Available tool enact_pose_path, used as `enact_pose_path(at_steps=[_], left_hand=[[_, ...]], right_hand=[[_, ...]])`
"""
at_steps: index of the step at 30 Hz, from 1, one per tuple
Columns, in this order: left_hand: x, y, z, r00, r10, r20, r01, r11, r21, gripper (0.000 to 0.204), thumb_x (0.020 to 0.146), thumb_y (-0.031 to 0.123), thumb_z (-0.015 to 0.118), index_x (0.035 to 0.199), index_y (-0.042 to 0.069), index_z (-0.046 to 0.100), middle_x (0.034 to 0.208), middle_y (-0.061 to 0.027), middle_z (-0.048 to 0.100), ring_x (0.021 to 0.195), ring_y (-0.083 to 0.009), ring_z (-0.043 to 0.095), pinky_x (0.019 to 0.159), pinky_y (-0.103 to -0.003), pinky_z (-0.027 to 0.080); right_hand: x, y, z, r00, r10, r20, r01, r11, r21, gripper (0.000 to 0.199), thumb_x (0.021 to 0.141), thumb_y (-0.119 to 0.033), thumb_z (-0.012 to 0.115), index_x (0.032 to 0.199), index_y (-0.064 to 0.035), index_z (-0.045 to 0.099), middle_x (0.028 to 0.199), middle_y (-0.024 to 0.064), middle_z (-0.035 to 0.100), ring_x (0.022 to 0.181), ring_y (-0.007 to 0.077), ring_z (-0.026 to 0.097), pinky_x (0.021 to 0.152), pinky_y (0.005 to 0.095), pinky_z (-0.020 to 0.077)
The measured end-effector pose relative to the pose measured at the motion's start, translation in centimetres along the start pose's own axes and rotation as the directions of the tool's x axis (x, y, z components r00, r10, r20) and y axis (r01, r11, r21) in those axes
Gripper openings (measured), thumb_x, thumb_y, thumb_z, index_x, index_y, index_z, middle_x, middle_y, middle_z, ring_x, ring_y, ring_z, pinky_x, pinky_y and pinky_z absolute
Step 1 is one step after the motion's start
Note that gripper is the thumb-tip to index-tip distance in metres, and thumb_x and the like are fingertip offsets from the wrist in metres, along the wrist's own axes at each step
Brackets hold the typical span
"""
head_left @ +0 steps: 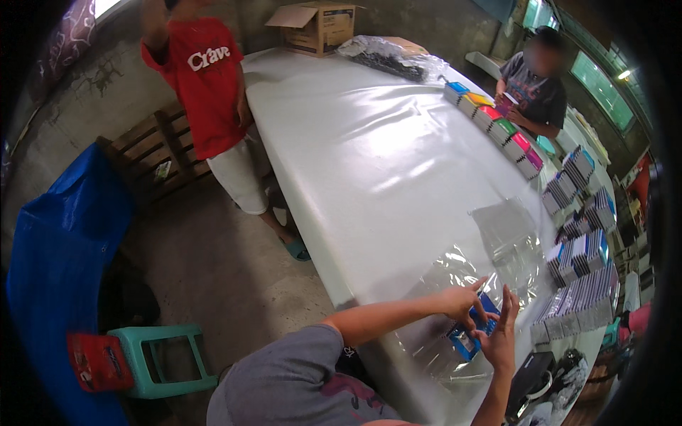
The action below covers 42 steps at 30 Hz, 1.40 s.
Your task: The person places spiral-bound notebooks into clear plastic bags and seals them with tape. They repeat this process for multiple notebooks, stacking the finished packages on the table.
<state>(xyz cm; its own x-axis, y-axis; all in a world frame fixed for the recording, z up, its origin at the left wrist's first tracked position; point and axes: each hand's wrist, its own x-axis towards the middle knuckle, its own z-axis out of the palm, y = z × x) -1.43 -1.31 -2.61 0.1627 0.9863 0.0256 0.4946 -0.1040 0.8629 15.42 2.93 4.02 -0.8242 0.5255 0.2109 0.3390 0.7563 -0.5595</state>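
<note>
Head view shows us a long white table covered in a smooth, shiny sheet, standing in a room with rough grey walls and a bare concrete floor. Rows of upright packs with coloured edges run along the table's far side, and denser stacks stand near our right. A cardboard box sits at the far end. A person in a red shirt stands at the left side of the table; another person sits on the far side. A teal stool stands on the floor.

Near the table's close end, we hold a small blue pack over crinkled clear plastic wrap. Our left hand pinches its top with fingers partly spread; our right hand cups its side, fingers straight.
</note>
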Motion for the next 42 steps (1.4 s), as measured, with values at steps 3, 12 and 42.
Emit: enact_pose_path(at_steps=[3,12,42], left_hand=[[0.3,-0.6,0.0,1.0,0.006,0.016,-0.007,0.999,0.032,0.048,0.061,0.033,0.079,0.108,0.031,0.068,0.147,-0.0302,0.009,0.133,-0.0337,0.031,0.099,-0.039,0.04],[0.9,-1.1,-0.6,0.995,0.02,0.093,-0.028,0.996,0.082,0.054,0.07,0.047,0.073,0.12,0.034,0.059,0.144,-0.0321,0.017,0.127,-0.0433,0.036,0.103,-0.043,0.037],[0.5,0.9,-0.6,0.996,-0.079,-0.041,0.08,0.996,0.03,0.052,0.063,0.026,0.083,0.113,0.025,0.067,0.152,-0.0135,0.015,0.059,-0.0078,0.051,0.063,-0.024,0.049]], right_hand=[[-0.4,-0.2,0.5,0.998,0.054,-0.044,-0.053,0.998,0.026,0.114,0.054,0.012,0.076,0.145,-0.0214,0.017,0.142,0.0159,0.021,0.11,0.0305,0.05,0.084,0.0357,0.053],[-12.2,-3.6,7.1,0.931,0.297,-0.211,-0.346,0.902,-0.258,0.061,0.075,-0.01,0.069,0.131,-0.0174,0.047,0.144,0.0209,0.025,0.12,0.0352,0.044,0.093,0.039,0.0437],[-23.0,6.4,-8.8,0.198,0.973,-0.12,-0.416,0.194,0.888,0.027,0.081,-0.042,0.067,0.089,-0.0162,0.064,0.087,-0.0034,0.056,0.084,0.0108,0.047,0.065,0.0335,0.0398]])
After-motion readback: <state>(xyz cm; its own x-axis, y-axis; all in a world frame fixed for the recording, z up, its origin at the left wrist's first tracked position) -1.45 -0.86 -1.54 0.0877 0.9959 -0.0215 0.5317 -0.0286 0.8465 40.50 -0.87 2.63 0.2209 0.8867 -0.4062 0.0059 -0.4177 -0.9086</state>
